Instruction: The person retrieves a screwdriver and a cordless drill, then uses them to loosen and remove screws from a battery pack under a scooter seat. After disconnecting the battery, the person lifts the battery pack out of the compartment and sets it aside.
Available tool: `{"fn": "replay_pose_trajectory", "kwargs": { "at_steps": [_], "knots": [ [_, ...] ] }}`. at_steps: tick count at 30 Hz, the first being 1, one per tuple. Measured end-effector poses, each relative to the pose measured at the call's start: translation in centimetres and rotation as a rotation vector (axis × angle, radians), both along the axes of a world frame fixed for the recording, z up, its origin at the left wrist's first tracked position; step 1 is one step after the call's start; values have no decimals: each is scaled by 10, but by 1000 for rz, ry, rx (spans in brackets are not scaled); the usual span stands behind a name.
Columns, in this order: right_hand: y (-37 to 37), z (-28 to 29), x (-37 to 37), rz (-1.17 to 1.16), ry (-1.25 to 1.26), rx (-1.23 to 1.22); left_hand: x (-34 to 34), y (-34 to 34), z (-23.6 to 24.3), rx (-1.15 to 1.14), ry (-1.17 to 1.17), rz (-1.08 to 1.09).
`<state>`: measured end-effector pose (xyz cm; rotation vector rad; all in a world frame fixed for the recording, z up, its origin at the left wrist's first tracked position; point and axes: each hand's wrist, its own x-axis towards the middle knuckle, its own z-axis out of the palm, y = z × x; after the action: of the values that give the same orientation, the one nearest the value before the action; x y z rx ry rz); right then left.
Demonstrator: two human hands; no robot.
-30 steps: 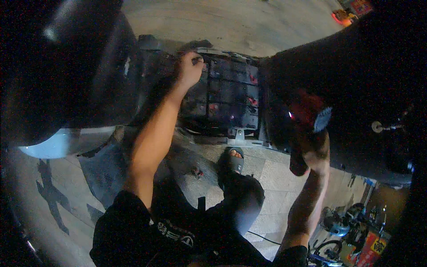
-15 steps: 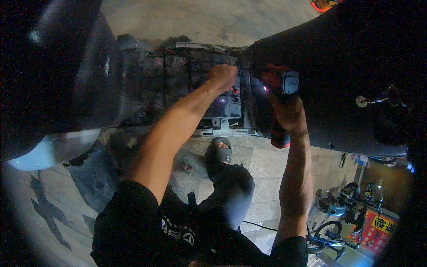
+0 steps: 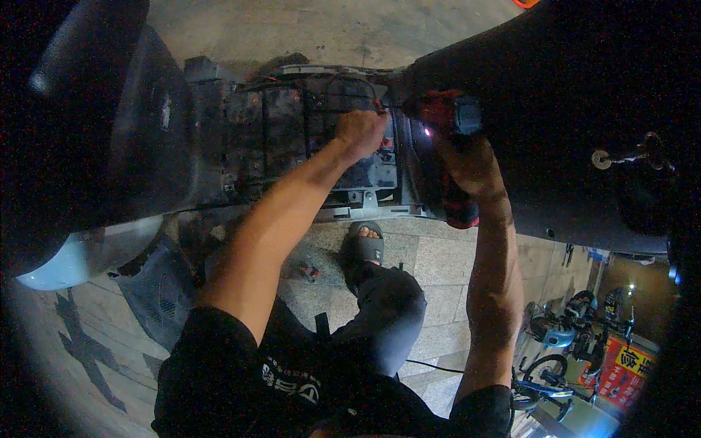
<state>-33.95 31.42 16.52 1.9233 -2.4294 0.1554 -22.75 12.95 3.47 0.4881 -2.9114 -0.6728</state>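
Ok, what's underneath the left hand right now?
The left hand is over the dark blocks, with a small red part visible beside it. Whatever lies directly beneath the hand is covered from view.

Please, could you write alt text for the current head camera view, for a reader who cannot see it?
The person's right hand holds a red-and-black power drill, its small light lit and its nose toward the left hand, which is over the right end of dark battery-like blocks; whether it grips anything is unclear. A bicycle shows at lower right.
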Motion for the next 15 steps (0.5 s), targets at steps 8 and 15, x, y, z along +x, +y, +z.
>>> {"fn": "replay_pose_trajectory", "kwargs": {
  "at_steps": [8, 15],
  "knots": [
    [-6, 11, 7, -62, 68, 195, 0, -3, -30, -65, 143, 30],
    [-34, 41, 17, -271, -43, 158, -3, 0, -45, 8, 249, 46]
  ]
}}
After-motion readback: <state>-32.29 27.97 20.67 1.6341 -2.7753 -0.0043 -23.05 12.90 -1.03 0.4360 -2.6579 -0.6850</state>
